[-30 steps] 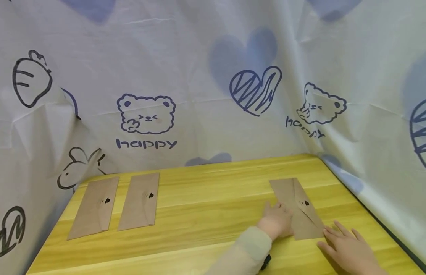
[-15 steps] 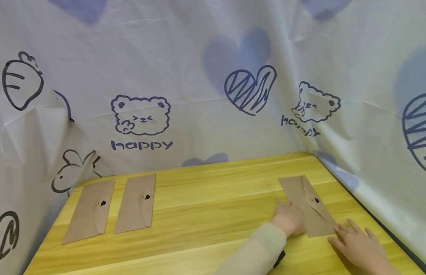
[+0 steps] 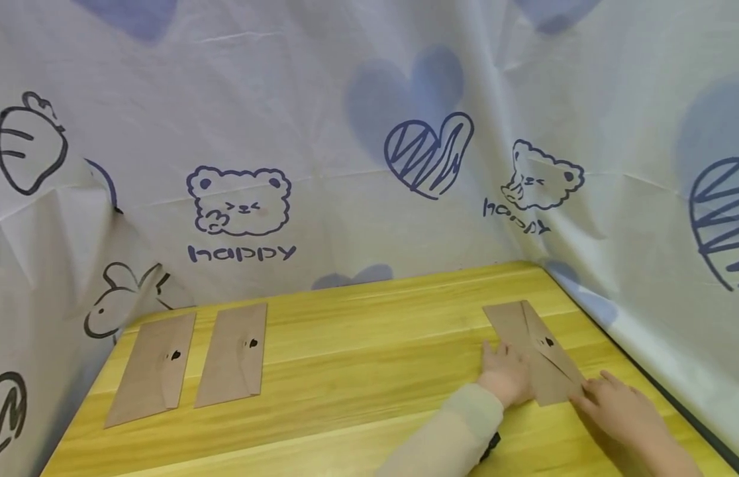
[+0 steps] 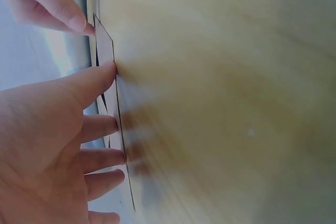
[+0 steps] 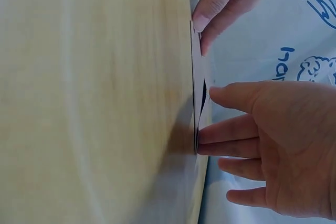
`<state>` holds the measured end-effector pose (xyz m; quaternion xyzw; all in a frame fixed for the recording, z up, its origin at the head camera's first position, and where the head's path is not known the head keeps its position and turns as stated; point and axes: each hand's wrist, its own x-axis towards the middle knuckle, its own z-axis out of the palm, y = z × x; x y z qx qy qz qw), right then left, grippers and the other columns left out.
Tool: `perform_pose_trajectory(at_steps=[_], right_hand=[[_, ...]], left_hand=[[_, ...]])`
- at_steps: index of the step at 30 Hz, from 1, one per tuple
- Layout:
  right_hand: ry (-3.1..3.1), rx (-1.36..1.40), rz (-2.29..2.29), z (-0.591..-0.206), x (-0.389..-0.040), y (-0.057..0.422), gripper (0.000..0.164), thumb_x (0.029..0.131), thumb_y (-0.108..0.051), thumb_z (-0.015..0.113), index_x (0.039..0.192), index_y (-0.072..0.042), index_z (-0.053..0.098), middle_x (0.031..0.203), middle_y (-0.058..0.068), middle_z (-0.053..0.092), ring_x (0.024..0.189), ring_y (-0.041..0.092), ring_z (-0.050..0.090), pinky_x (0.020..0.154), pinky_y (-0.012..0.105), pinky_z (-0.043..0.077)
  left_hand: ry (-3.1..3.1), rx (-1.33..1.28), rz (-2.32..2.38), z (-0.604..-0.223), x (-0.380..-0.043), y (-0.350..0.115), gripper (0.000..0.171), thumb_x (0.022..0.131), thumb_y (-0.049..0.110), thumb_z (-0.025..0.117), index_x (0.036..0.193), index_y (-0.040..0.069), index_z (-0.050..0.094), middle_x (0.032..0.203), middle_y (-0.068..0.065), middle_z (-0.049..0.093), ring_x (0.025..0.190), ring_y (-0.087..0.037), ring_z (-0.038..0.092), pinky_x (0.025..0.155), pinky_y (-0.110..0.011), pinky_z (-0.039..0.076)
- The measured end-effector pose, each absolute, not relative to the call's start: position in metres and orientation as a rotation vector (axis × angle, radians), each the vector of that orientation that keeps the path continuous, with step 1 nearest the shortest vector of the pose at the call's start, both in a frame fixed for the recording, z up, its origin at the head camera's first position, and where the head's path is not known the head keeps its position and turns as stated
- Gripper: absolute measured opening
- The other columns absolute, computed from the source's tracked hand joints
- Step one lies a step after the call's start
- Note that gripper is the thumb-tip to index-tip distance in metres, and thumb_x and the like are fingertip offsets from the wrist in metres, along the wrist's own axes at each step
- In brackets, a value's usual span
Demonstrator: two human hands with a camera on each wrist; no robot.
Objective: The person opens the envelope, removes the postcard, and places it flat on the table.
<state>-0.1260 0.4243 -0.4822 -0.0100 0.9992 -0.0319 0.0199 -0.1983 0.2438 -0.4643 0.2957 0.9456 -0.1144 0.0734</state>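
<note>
A brown paper envelope (image 3: pixel 511 329) with a flap and a small black mark lies on the right part of the table. My left hand (image 3: pixel 506 376) rests at its left edge; in the left wrist view the thumb and fingers of the left hand (image 4: pixel 47 145) are fairly straight against that edge. At the near right corner, my right hand (image 3: pixel 620 405) touches the envelope. Seen from the right wrist, the fingers of the right hand (image 5: pixel 299 145) are extended beside the envelope (image 5: pixel 197 72), whose flap stands slightly lifted.
Two similar envelopes, one at the far left (image 3: pixel 151 368) and one beside it (image 3: pixel 229 364), lie on the yellow wood-grain table (image 3: pixel 369 358). A white cloth (image 3: pixel 322 132) with blue drawings hangs behind and along both sides.
The right-hand envelope has shifted right along the table with both hands on it, then slightly away from me. The right hand's fingers have drawn closer together. The view has turned slightly.
</note>
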Motion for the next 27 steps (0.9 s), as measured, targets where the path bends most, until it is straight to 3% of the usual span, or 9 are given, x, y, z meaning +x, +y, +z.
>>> perform_pose_trajectory(at_steps=[2,4,9,14,27], right_hand=[[3.132,-0.073,-0.121,-0.480,-0.132,0.423,0.029,0.093,-0.034,0.062,0.091,-0.006,0.070,0.103,0.024,0.069,0.102,0.050,0.060,0.082,0.064,0.049],[3.162,-0.107,-0.136,-0.480,-0.138,0.421,0.027,0.091,-0.031,0.064,0.090,-0.005,0.070,0.102,0.022,0.069,0.097,0.046,0.063,0.081,0.060,0.051],[3.218,-0.211,-0.171,-0.484,-0.155,0.418,0.041,0.090,-0.026,0.068,0.115,0.006,0.066,0.115,0.027,0.066,0.103,0.046,0.063,0.088,0.059,0.050],[3.234,-0.356,-0.196,-0.489,-0.178,0.422,0.045,0.091,-0.023,0.067,0.124,0.007,0.061,0.122,0.029,0.062,0.107,0.047,0.062,0.090,0.058,0.050],[3.219,-0.486,-0.192,-0.489,-0.193,0.421,0.040,0.093,-0.014,0.062,0.127,0.007,0.059,0.126,0.030,0.060,0.112,0.047,0.060,0.093,0.058,0.049]], left_hand=[[2.846,0.888,-0.332,-0.465,-0.200,0.244,0.063,0.090,0.068,0.047,0.147,0.046,0.033,0.155,0.015,0.034,0.146,-0.006,0.028,0.120,-0.039,0.025],[2.849,0.886,-0.338,-0.466,-0.200,0.244,0.062,0.091,0.068,0.046,0.147,0.046,0.032,0.155,0.016,0.034,0.146,-0.006,0.028,0.120,-0.040,0.024],[2.845,0.869,-0.364,-0.469,-0.200,0.246,0.062,0.090,0.070,0.045,0.146,0.048,0.031,0.156,0.018,0.031,0.147,-0.006,0.026,0.121,-0.040,0.021],[2.825,0.862,-0.417,-0.468,-0.200,0.246,0.063,0.089,0.072,0.042,0.146,0.048,0.031,0.156,0.019,0.028,0.148,-0.004,0.023,0.122,-0.039,0.018],[2.800,0.867,-0.428,-0.469,-0.200,0.244,0.062,0.089,0.073,0.042,0.145,0.050,0.031,0.156,0.021,0.027,0.148,-0.002,0.021,0.123,-0.036,0.018]])
